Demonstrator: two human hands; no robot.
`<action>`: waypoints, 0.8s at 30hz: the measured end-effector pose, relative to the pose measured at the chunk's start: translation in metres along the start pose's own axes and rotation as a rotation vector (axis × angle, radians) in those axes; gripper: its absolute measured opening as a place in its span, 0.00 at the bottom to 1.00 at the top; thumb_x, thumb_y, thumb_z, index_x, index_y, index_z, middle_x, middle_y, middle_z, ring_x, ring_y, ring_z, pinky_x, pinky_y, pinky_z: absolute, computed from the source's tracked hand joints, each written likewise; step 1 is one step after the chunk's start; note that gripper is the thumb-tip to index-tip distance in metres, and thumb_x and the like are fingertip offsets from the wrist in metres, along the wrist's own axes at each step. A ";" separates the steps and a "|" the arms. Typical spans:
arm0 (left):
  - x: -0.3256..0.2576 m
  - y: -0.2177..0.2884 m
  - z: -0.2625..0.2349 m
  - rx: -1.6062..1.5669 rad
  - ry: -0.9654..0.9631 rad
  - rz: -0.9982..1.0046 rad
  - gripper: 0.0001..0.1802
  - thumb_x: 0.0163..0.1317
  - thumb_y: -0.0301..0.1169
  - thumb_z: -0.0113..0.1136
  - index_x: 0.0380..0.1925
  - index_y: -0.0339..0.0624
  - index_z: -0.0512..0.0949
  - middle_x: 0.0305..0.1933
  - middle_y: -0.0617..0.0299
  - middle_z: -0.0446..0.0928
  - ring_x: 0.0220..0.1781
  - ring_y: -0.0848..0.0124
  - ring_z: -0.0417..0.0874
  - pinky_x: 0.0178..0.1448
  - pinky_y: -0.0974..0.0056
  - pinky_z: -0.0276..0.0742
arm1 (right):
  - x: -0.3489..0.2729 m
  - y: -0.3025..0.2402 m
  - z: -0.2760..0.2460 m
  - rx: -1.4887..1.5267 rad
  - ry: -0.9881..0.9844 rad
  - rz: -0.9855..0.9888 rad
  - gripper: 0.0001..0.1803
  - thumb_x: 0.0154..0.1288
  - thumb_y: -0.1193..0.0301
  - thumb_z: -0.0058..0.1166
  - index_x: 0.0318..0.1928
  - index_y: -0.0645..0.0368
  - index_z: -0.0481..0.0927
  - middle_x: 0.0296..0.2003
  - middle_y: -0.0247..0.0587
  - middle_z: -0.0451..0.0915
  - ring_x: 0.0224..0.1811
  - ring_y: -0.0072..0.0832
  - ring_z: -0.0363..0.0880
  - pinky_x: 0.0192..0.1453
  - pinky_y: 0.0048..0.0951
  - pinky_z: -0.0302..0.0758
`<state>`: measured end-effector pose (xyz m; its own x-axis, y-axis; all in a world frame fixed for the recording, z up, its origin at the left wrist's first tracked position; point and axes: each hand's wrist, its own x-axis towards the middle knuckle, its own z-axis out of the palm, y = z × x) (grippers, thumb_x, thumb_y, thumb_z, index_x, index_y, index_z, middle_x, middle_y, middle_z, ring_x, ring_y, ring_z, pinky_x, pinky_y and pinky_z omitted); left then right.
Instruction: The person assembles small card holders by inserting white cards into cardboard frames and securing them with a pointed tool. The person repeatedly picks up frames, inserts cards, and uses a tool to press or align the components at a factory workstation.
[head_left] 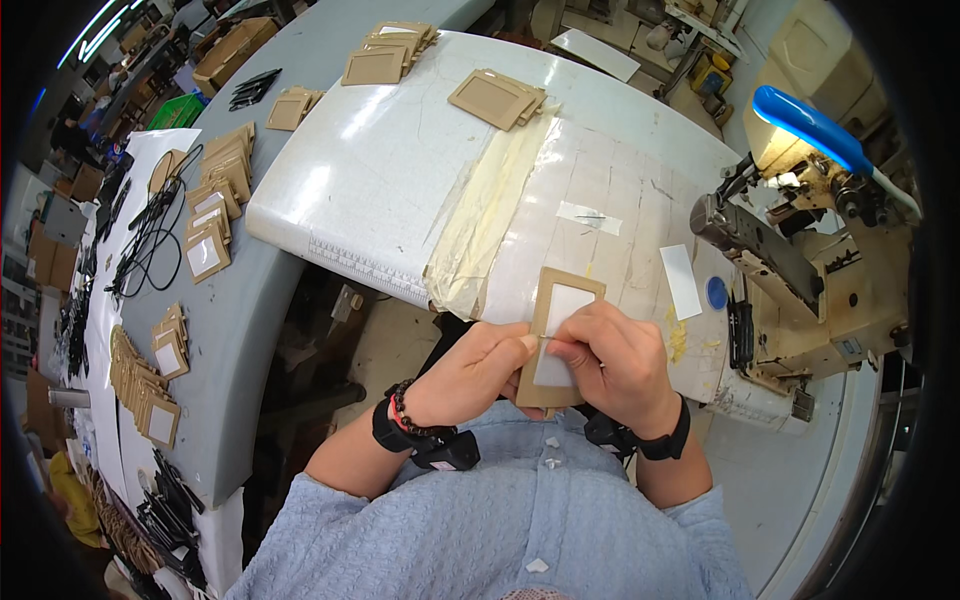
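Observation:
Both hands hold one tan card frame with a clear window (565, 300) close to my chest, over the near edge of the white worktable (400, 180). My left hand (475, 370) grips the frame's left edge with the thumb on top. My right hand (615, 360) pinches its right side, fingers laid across the clear window. A dark band and a bead bracelet sit on my left wrist, a dark band on my right wrist. The lower part of the frame is hidden behind my fingers.
A sewing machine (800, 270) with a blue-handled part stands at the right. Small stacks of the same tan frames (495, 98) lie at the table's far edge. A grey bench (240, 330) at the left carries several rows of frames and black cords.

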<state>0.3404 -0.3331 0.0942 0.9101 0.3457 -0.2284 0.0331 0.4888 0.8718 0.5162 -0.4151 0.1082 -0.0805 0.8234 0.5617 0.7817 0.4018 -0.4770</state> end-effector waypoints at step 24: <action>0.009 -0.005 -0.002 -0.101 0.019 -0.003 0.25 0.73 0.41 0.36 0.50 0.26 0.69 0.41 0.46 0.79 0.38 0.59 0.85 0.43 0.60 0.85 | 0.003 -0.014 -0.018 -0.285 -0.056 -0.015 0.14 0.48 0.75 0.56 0.40 0.59 0.79 0.35 0.36 0.80 0.31 0.31 0.81 0.30 0.29 0.78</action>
<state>0.3473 -0.3308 0.0867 0.9021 0.3584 -0.2403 -0.0063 0.5677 0.8232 0.5157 -0.4253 0.1286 -0.1210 0.8423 0.5252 0.9217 0.2918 -0.2556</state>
